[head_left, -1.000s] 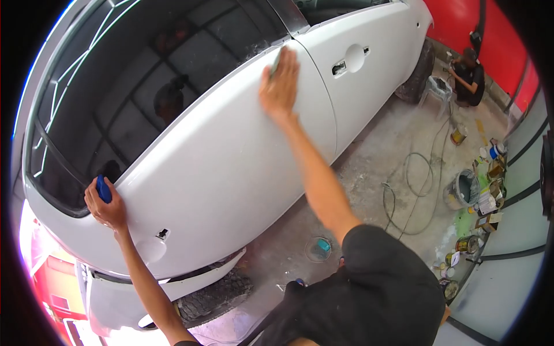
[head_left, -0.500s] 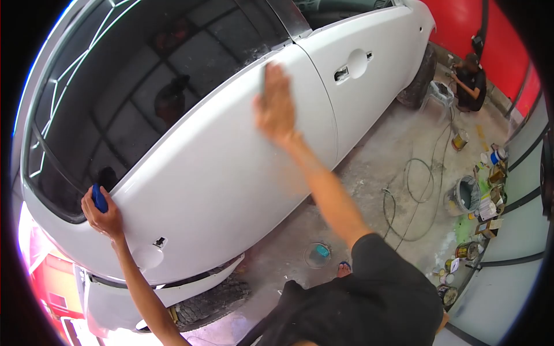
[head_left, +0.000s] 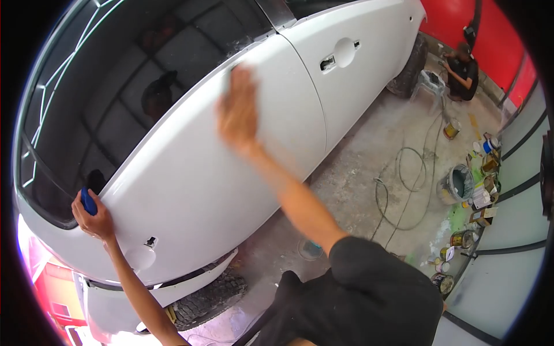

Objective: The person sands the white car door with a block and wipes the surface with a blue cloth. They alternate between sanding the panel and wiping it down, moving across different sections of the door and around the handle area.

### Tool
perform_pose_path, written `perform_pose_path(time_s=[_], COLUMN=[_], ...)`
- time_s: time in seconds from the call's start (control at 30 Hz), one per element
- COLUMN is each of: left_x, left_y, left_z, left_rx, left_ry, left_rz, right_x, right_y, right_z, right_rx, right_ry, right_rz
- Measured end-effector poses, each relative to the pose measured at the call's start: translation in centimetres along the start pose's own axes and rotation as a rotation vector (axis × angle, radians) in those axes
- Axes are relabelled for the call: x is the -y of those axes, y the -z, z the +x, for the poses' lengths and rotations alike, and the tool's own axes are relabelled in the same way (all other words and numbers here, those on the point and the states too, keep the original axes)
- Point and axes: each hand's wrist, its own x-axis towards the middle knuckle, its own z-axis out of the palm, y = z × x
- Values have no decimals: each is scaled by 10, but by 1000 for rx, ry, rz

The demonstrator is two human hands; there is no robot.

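A pale, matte-looking car door (head_left: pixel 190 167) fills the middle of the view, with a dark window (head_left: pixel 115 98) above it. My left hand (head_left: pixel 95 218) rests at the window's lower corner, its fingers around a small blue block (head_left: pixel 88 202). My right hand (head_left: pixel 238 112) lies flat on the upper part of the door, fingers stretched out and blurred by motion. A dark strip shows along the fingertips, too smeared to make out. Below my left hand is a round door-handle recess (head_left: pixel 140 258) with a cut-out beside it.
A front door (head_left: pixel 358 75) adjoins on the right. Hose loops (head_left: pixel 404 184) lie on the dusty floor. A bucket (head_left: pixel 456 183) and several paint cans (head_left: pixel 461 238) line the right wall. A person (head_left: pixel 461 72) crouches near the front wheel, beside a stool (head_left: pixel 430 86).
My right hand has swept left across the door. The whole view has shifted slightly, while my left hand keeps its place at the window corner with the blue block.
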Motion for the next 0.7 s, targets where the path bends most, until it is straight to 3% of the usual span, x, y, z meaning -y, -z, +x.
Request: perform_pose_path(time_s=[0.13, 0.2, 0.27, 0.37, 0.47, 0.6, 0.67, 0.7], left_x=[11, 11, 0, 0, 6, -16, 4, 4], left_y=[-5, -7, -2, -1, 2, 21, 9, 1], left_z=[-5, 0, 4, 0, 0, 10, 9, 14], left_rx=[-27, -18, 4, 0, -11, 56, 92, 70], left_ry=[-33, -72, -73, -45, -67, -248, -345, -303], left_rz=[-75, -18, 26, 36, -46, -1, -216, -273], right_x=[-16, -72, -63, 34, 15, -31, 49, 98], right_y=[15, 31, 26, 6, 19, 8, -1, 0], right_z=[-27, 38, 43, -79, -59, 42, -18, -53], right_rx=[80, -96, -170, 64, 143, -115, -28, 78], right_ry=[79, -224, -290, 59, 161, -251, 16, 178], right_rz=[125, 56, 88, 183, 11, -60, 3, 123])
